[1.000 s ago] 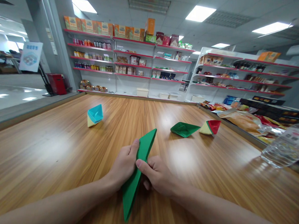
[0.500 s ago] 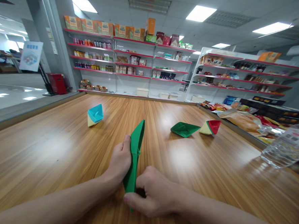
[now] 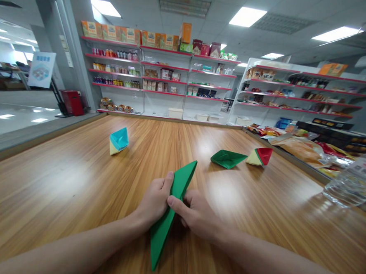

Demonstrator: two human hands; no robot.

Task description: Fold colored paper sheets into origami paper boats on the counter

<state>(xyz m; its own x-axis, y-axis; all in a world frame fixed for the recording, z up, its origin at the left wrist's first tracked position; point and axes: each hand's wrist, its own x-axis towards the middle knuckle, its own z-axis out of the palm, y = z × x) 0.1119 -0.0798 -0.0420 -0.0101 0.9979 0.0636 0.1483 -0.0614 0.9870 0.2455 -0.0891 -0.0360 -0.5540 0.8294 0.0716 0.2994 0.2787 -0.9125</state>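
Observation:
Between my hands a green folded paper boat (image 3: 163,231) is held on a slant, one point up to the right and the other down near the table's front. My left hand (image 3: 156,199) grips its left side, thumb along the upper part. From the right, my right hand (image 3: 195,214) pinches the middle, thumb on the near face; its other fingers are partly hidden behind the paper. Farther back stand another green paper boat (image 3: 228,158), a red, green and cream one (image 3: 260,156), and a blue and cream one (image 3: 119,140) to the left.
The wooden table (image 3: 73,213) has a raised edge at the back and sides. A clear plastic bottle (image 3: 350,184) lies at the right edge. Packaged snacks (image 3: 306,148) are piled beyond that edge. Stocked shelves (image 3: 164,78) stand behind the table.
The held green boat has tilted, its upper point swinging right and toward me. My right hand has risen from its lower end to its middle, thumb now on the near face.

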